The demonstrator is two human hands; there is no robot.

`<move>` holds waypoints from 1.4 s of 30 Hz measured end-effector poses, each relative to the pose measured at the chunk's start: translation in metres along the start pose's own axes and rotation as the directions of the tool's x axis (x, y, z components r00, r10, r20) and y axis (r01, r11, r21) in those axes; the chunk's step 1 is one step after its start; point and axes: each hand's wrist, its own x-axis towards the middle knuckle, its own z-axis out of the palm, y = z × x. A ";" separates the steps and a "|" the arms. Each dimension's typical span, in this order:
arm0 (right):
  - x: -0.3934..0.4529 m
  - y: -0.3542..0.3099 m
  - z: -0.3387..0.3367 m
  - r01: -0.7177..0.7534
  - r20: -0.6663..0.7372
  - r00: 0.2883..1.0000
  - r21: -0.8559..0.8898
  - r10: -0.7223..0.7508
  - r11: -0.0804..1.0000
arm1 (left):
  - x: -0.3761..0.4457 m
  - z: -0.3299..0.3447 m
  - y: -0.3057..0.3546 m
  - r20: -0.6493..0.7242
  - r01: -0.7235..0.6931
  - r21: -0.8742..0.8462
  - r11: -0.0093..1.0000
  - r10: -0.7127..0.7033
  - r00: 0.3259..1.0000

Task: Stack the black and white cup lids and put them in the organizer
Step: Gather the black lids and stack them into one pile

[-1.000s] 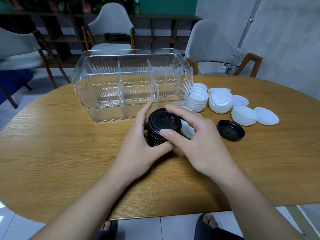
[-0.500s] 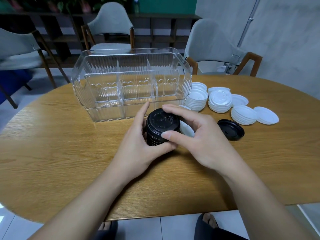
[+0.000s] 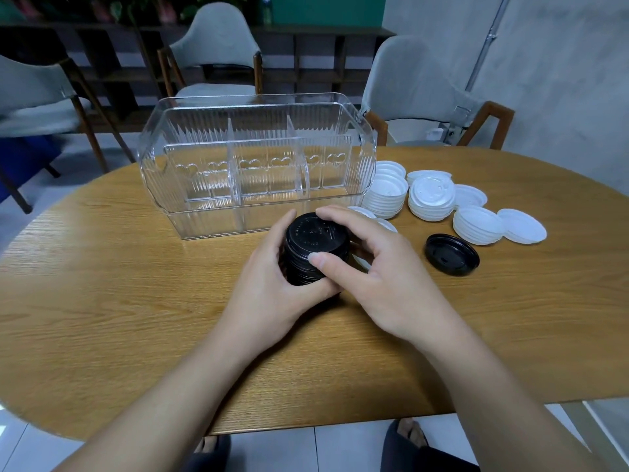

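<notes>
**A:** Head view: why are both hands on the stack of black plastic cup lids (image 3: 315,252) just in front of the clear ribbed plastic organizer (image 3: 255,165)?

**B:** Probably squaring it up. Left hand (image 3: 269,284) cups it, right hand (image 3: 371,267) pinches its rim; one loose black lid (image 3: 452,254) lies right of the organizer's front.

Upright black lid stack (image 3: 315,252) before the clear ribbed organizer (image 3: 255,165) — white lid stacks (image 3: 432,197) just right, one loose black lid (image 3: 452,254).
</notes>
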 end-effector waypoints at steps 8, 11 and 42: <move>-0.009 -0.001 0.005 -0.043 0.007 0.999 0.037 0.043 0.998 | -0.005 0.000 0.005 0.019 -0.022 -0.023 1.000 0.022 1.000; -0.011 0.002 -0.001 -0.049 0.000 0.999 0.037 0.049 0.998 | -0.006 0.001 0.008 0.020 -0.040 -0.065 0.997 0.041 0.999; -0.036 0.061 -0.075 -0.443 -0.382 0.893 -0.654 0.237 0.613 | -0.005 0.035 0.031 -0.007 -0.230 0.085 0.969 0.231 0.973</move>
